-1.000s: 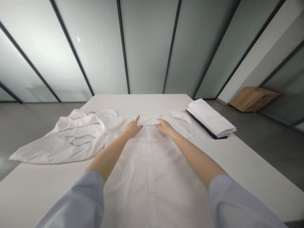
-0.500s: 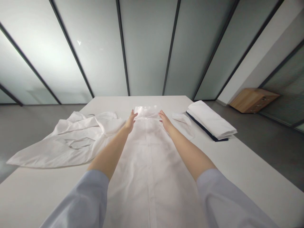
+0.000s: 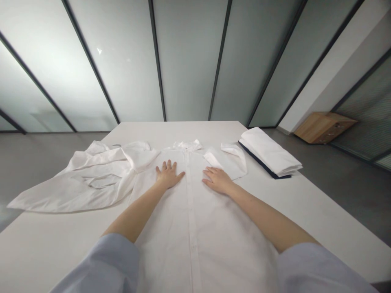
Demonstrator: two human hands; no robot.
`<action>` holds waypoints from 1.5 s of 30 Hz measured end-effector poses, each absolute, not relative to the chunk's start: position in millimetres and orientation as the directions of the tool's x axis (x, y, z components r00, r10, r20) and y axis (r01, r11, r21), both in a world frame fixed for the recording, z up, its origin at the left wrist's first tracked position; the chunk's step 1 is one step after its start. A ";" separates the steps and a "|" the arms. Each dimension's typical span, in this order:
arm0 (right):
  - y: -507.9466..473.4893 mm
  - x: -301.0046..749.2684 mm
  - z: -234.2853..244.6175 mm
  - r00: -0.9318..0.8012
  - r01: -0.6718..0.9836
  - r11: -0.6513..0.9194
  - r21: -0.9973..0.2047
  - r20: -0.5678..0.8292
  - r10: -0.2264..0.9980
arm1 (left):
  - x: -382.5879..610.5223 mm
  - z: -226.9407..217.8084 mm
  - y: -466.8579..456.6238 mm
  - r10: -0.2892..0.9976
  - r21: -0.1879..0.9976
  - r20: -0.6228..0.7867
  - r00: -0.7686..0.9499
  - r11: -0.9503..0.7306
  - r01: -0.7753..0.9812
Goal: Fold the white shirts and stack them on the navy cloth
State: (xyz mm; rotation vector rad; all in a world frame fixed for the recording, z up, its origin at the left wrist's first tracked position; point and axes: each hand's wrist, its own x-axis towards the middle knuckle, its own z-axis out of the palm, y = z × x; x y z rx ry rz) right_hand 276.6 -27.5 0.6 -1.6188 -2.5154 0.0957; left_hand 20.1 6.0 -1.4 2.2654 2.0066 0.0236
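A white button-front shirt (image 3: pixel 180 228) lies spread on the table, its collar (image 3: pixel 187 145) at the far end and its placket running toward me. On the left half of its chest my left hand (image 3: pixel 168 175) rests flat, fingers spread. Palm down on the right half, my right hand (image 3: pixel 218 179) has its fingers stretched out, near the shirt's folded sleeve (image 3: pixel 230 160). Neither hand grips the cloth.
Another white garment (image 3: pixel 100 179) lies rumpled on the left. At the right stands a folded stack of white cloth (image 3: pixel 269 150) over a dark piece (image 3: pixel 281 176). The white table (image 3: pixel 320 211) ends before frosted glass panels; a wooden cabinet (image 3: pixel 324 127) is beyond.
Both hands have come down from near the collar onto the shirt's chest, nearer to me and farther apart. The collar has settled lower, and the shirt front looks wider and flatter.
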 end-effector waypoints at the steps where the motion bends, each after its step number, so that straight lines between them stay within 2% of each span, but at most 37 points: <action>1: -26.4 280.0 -2.7 -0.388 0.910 0.396 -0.121 0.083 0.918 | 18.8 -3.0 10.3 0.990 0.096 -0.056 0.128 -0.122 0.988; 5: -10.3 290.2 -11.0 -0.354 0.923 0.360 -0.134 0.071 0.933 | 17.4 -2.5 26.8 0.986 0.103 -0.018 0.167 -0.164 0.981; 10: 11.0 291.6 -9.4 -0.357 0.919 0.370 -0.134 0.112 0.927 | 27.1 11.2 23.7 0.977 0.070 0.146 0.153 -0.164 0.984; 14: 20.1 291.5 -5.6 -0.338 0.926 0.361 -0.113 0.183 0.923 | 32.7 18.6 8.1 0.988 0.044 0.086 0.125 -0.129 0.991; 18: 24.3 294.7 -5.0 -0.303 0.934 0.341 -0.105 0.270 0.914 | 24.2 10.8 -2.3 0.995 0.080 -0.013 0.104 -0.102 0.992; 22: 26.5 297.6 -6.3 -0.286 0.938 0.328 -0.113 0.282 0.916 | 14.0 -0.3 2.2 0.994 0.104 -0.060 0.096 -0.090 0.991; 27: 32.8 298.0 -6.1 -0.249 0.953 0.284 -0.105 0.261 0.933 | 14.8 -2.5 18.1 0.990 0.113 -0.015 0.144 -0.141 0.984; 33: 35.6 292.0 -4.3 -0.187 0.975 0.208 -0.085 0.205 0.961 | 19.6 3.9 20.5 0.978 0.118 0.159 0.132 -0.151 0.981; 38: 28.1 289.0 -1.3 -0.138 0.984 0.161 -0.078 0.246 0.959 | 20.5 6.9 5.7 0.977 0.099 0.135 0.168 -0.182 0.978; 41: 26.0 290.6 -2.4 -0.097 0.985 0.134 -0.111 0.289 0.952 | 20.8 4.7 -5.3 0.975 0.110 0.132 0.177 -0.192 0.975; 45: 28.4 301.2 -6.5 0.048 0.955 0.072 -0.289 0.385 0.921 | 17.0 2.2 -11.9 0.971 0.151 0.139 0.193 -0.213 0.965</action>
